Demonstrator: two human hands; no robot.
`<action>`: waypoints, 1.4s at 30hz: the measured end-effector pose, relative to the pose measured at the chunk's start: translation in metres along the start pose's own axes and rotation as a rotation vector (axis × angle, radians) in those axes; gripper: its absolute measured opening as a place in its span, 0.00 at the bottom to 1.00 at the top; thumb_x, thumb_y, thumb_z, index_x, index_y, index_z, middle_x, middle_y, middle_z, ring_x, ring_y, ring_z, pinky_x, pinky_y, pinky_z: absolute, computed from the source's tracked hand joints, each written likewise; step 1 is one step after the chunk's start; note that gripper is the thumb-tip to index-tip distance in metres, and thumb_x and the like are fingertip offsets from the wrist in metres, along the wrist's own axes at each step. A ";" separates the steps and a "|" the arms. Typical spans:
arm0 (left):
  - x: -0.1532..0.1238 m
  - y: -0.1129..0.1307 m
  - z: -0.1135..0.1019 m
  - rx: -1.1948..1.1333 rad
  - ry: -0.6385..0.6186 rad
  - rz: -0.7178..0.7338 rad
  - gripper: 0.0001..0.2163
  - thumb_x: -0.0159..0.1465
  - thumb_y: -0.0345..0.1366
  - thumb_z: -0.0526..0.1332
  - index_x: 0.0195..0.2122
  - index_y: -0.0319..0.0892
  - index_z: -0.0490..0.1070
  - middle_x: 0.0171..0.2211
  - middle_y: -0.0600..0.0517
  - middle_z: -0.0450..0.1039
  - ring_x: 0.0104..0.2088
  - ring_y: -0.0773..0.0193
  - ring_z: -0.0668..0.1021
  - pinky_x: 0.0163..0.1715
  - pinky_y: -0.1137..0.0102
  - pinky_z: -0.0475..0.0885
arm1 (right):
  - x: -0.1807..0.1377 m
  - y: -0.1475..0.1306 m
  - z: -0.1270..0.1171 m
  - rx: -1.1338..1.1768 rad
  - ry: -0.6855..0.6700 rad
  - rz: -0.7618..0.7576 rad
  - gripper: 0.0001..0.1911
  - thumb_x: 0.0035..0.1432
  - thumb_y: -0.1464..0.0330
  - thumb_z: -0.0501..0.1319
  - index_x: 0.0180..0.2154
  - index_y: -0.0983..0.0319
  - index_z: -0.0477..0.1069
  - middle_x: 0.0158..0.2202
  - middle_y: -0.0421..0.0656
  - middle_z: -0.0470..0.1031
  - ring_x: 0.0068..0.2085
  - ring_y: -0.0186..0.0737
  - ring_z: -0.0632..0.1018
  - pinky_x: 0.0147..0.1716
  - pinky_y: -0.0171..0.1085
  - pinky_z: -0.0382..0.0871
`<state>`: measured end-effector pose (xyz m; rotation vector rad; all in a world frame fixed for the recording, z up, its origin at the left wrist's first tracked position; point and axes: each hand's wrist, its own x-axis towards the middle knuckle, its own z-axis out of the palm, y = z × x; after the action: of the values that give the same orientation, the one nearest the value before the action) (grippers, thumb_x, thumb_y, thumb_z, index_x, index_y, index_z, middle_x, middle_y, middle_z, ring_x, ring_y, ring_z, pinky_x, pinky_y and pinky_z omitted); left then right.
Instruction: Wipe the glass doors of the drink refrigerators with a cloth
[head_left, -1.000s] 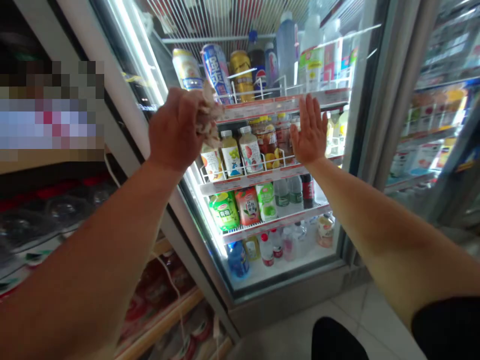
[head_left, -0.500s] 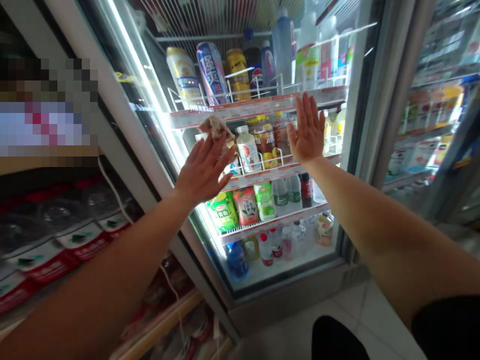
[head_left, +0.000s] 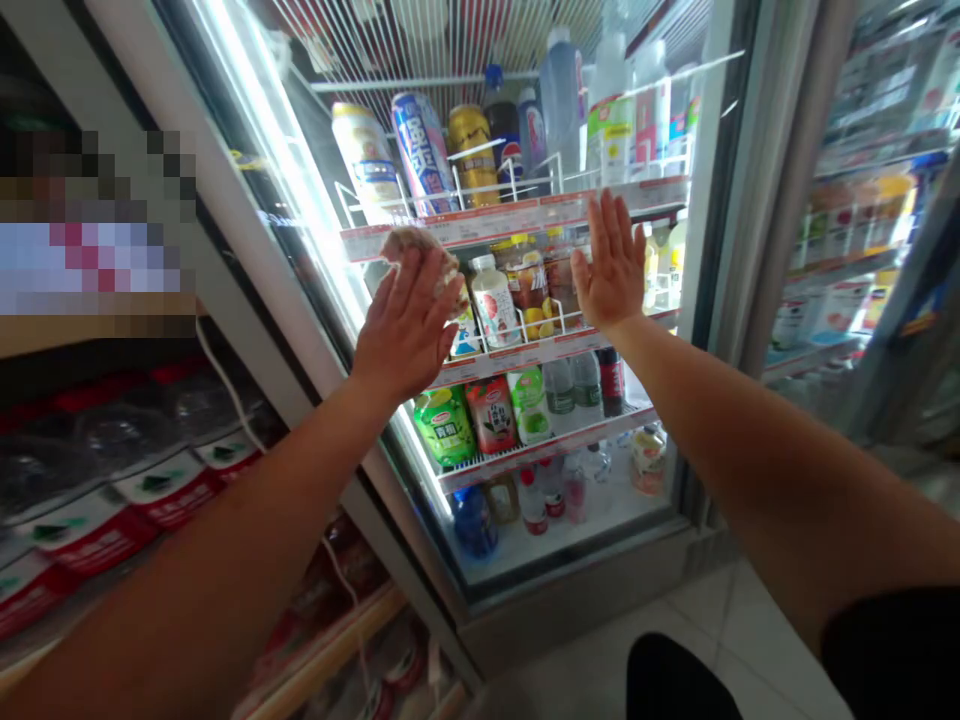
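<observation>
I face the glass door (head_left: 675, 420) of a lit drinks fridge. My left hand (head_left: 405, 330) presses a crumpled pale rag (head_left: 416, 248) flat against the glass, fingers spread over it, at the height of the second shelf. My right hand (head_left: 609, 262) lies flat and open on the glass further right, palm to the door, holding nothing. Behind the glass stand cans (head_left: 420, 150) on the top shelf and bottles (head_left: 495, 300) on the shelves below.
The fridge's metal frame (head_left: 255, 250) runs down diagonally on the left. Left of it are shelves with packaged goods (head_left: 150, 480). A second glass-door cooler (head_left: 862, 250) stands on the right. Pale floor tiles (head_left: 750, 640) lie below, with a dark shoe tip (head_left: 675, 680) showing.
My left hand with the rag dropped from the top shelf level to the second shelf and flattened out on the glass, then edged slightly up. My right hand stayed flat in place.
</observation>
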<state>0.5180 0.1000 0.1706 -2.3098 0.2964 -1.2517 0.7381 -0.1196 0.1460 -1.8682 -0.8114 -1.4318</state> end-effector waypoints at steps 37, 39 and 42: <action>-0.030 -0.022 -0.016 0.057 0.087 -0.229 0.33 0.72 0.39 0.50 0.73 0.47 0.31 0.73 0.57 0.24 0.72 0.46 0.40 0.71 0.45 0.41 | -0.002 0.006 0.008 -0.002 0.037 -0.027 0.33 0.70 0.56 0.36 0.71 0.60 0.43 0.72 0.45 0.47 0.72 0.45 0.48 0.69 0.56 0.43; -0.036 -0.015 -0.012 0.101 0.072 -0.159 0.34 0.72 0.37 0.51 0.73 0.46 0.30 0.73 0.53 0.26 0.72 0.45 0.42 0.70 0.43 0.47 | -0.002 0.006 0.009 -0.009 0.048 -0.030 0.33 0.70 0.56 0.35 0.71 0.63 0.46 0.72 0.46 0.46 0.72 0.44 0.48 0.69 0.54 0.42; -0.041 -0.015 -0.008 0.148 0.038 -0.011 0.35 0.71 0.37 0.53 0.73 0.46 0.31 0.73 0.50 0.32 0.72 0.46 0.47 0.69 0.44 0.50 | -0.002 0.006 0.008 -0.003 0.031 -0.025 0.33 0.70 0.56 0.36 0.71 0.62 0.45 0.72 0.46 0.46 0.72 0.45 0.48 0.69 0.55 0.43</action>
<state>0.4878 0.1270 0.1521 -2.1671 0.1978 -1.2795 0.7465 -0.1171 0.1418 -1.8399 -0.8201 -1.4747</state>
